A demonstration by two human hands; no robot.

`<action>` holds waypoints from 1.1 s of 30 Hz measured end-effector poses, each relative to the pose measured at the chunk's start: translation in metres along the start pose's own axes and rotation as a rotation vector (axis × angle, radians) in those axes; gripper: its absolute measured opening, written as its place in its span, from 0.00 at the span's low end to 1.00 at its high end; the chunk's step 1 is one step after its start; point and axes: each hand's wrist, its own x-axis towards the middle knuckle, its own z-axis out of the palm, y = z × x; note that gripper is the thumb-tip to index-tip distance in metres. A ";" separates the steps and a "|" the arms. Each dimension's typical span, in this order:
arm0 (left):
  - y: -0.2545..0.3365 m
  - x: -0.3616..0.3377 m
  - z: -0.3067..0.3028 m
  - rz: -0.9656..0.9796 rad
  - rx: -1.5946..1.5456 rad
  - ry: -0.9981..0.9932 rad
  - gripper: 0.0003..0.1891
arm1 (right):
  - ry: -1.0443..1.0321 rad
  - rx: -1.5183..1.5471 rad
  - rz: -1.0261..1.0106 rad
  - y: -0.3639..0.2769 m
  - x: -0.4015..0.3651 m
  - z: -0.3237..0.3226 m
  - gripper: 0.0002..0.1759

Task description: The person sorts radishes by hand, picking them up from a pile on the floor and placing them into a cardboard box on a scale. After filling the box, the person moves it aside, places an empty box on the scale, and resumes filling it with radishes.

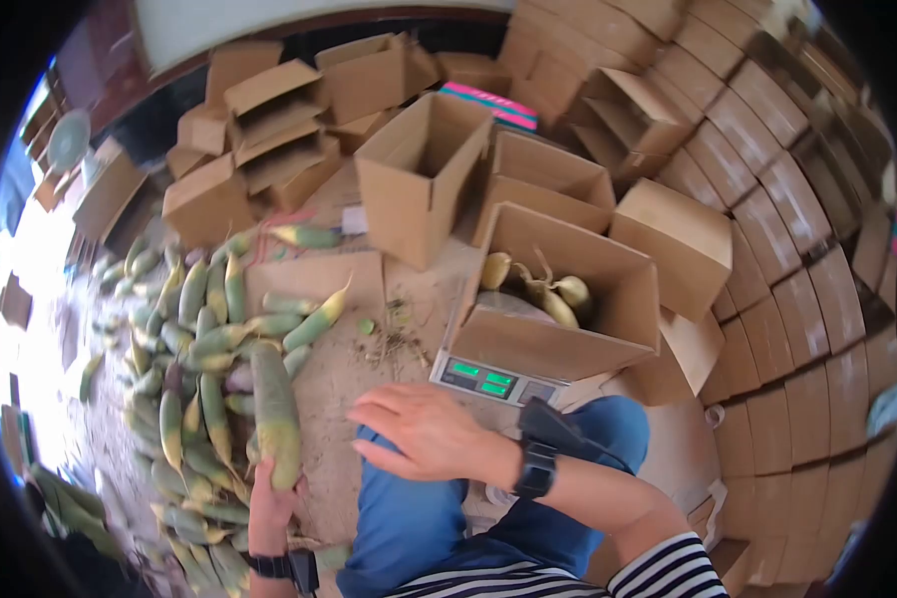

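Observation:
My left hand (272,490) grips the yellowish lower end of a large green radish (276,404), which stands nearly upright over a spread of green radishes (201,344) on the floor. Above my knee is my right hand (404,429), its fingers apart and nothing in it. Ahead of my knees an open cardboard box (568,344) rests on a scale (488,382) with green lit digits. Inside the box lie several pale radishes (556,305) and some clear plastic.
Empty open cartons (419,194) stand behind the box and at the back left. Stacked flat-sided cartons (767,349) form a wall on the right. A flat cardboard piece (344,274) and dirt scraps (394,334) lie on the floor. A fan (69,142) is at the far left.

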 end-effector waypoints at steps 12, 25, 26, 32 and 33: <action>0.056 -0.080 0.238 0.207 0.710 -0.656 0.44 | 0.451 1.141 0.258 -0.055 -0.034 -0.075 0.47; 0.020 -0.033 0.249 1.242 1.887 -0.560 0.28 | 0.126 -0.512 0.675 0.134 -0.147 -0.227 0.43; 0.020 -0.033 0.250 1.237 1.891 -0.550 0.28 | -0.057 -0.597 0.736 0.146 -0.147 -0.227 0.41; 0.018 -0.028 0.254 1.217 1.883 -0.528 0.26 | -0.225 -0.363 0.762 0.210 -0.133 -0.169 0.45; 0.018 -0.028 0.255 1.208 1.882 -0.531 0.26 | -0.203 -0.264 0.787 0.219 -0.135 -0.155 0.44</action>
